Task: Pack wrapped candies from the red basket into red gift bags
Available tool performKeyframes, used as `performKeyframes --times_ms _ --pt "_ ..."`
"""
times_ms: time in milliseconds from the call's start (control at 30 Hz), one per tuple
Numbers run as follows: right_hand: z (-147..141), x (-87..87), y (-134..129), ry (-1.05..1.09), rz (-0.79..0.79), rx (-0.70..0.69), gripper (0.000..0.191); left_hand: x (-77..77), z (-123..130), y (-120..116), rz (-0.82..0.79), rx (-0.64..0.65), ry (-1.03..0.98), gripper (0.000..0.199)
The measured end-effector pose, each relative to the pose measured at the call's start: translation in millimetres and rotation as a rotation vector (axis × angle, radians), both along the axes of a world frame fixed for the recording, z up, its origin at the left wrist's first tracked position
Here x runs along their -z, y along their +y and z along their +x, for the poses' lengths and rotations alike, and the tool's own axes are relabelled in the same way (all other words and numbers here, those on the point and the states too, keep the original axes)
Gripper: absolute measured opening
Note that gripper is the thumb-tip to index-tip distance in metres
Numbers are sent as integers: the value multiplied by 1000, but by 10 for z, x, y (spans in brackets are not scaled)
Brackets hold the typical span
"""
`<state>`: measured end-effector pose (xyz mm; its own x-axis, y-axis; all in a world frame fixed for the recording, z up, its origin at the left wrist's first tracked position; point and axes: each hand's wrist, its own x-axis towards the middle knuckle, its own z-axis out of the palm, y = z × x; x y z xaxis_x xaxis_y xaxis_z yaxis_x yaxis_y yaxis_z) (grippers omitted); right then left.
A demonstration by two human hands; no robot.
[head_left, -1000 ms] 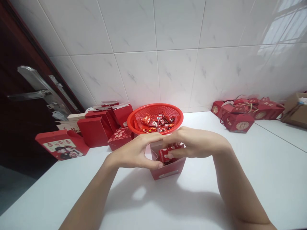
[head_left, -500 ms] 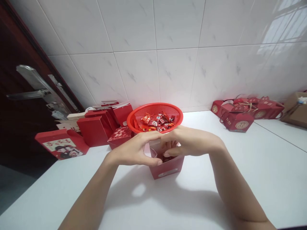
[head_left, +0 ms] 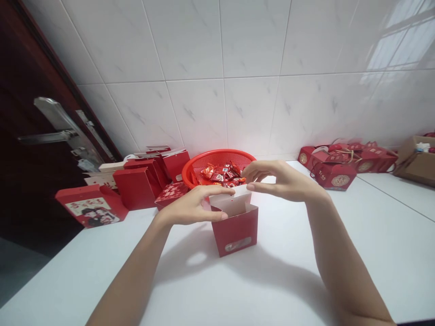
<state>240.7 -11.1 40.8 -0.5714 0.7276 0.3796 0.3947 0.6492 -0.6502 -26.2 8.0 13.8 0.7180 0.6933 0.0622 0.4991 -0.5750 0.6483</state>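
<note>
Left hand (head_left: 192,209): thumb and fingers pinched on the near-left rim and white top flap of a small red gift box (head_left: 235,228), holding it steady. Right hand (head_left: 280,180): raised just above and behind the box's open mouth, fingers loosely spread and slightly curled, holding nothing, not touching the box. Box: upright on the white countertop (head_left: 278,276), near centre, top flaps open, pale inner faces showing, small window or label on the front panel; contents cannot be made out. Handling, as judged: thin folded card, light, stiff along the creases but easily dented on the panels; flaps bend readily; best taken at the rim corners or by the two side walls, with light pressure. Directly behind the box: red plastic basket (head_left: 217,168), round, perforated, holding wrapped sweets (head_left: 222,174) in red and orange foil. To the left: group of red paper bags and boxes (head_left: 142,179), some upright, one printed box lying flat near the counter's edge. To the far right: cluster of red gift boxes with cord handles (head_left: 340,165), lying against the tiled wall; a brown cardboard box (head_left: 414,160) beyond. Far left: dark door with metal handle (head_left: 50,133).
</note>
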Motion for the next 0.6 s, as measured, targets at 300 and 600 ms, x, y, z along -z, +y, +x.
performKeyframes --times_ms 300,600 --pt "59 787 46 220 -222 -5 77 28 9 5 -13 0 2 56" --pt "-225 1057 -94 464 -64 167 22 28 -50 25 -52 -23 -1 83"
